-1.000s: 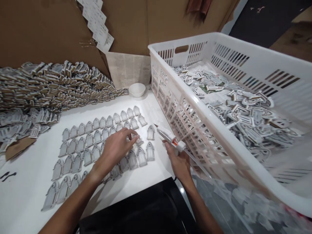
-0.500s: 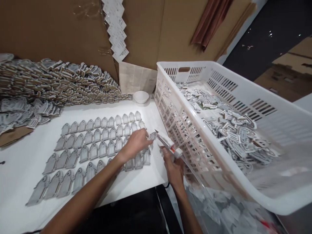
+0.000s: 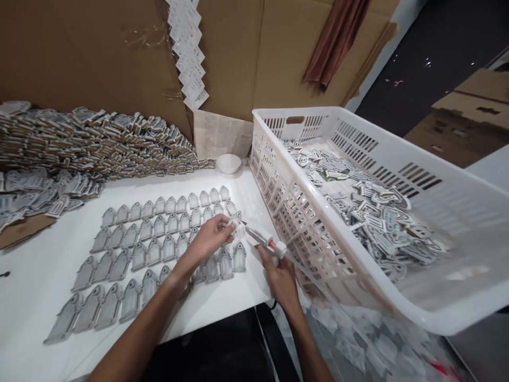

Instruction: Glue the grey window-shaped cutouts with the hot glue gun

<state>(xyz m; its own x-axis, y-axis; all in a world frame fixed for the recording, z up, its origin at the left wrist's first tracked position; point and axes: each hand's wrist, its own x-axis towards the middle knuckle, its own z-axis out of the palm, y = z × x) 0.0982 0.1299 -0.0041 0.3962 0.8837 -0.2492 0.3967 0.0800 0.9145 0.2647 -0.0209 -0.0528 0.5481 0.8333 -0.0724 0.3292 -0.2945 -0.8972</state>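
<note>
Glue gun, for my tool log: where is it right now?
In the head view, the glue gun is just right of centre, held in the right hand, between the piece in the left hand and the white basket.

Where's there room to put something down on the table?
The table is mostly bare left of the rows, in front of the cardboard scrap, with a narrow strip between the bowl and rows. Crowded: the rows, back-left pile and basket.

The head view looks forward and down over the table [image 3: 35, 286].
</note>
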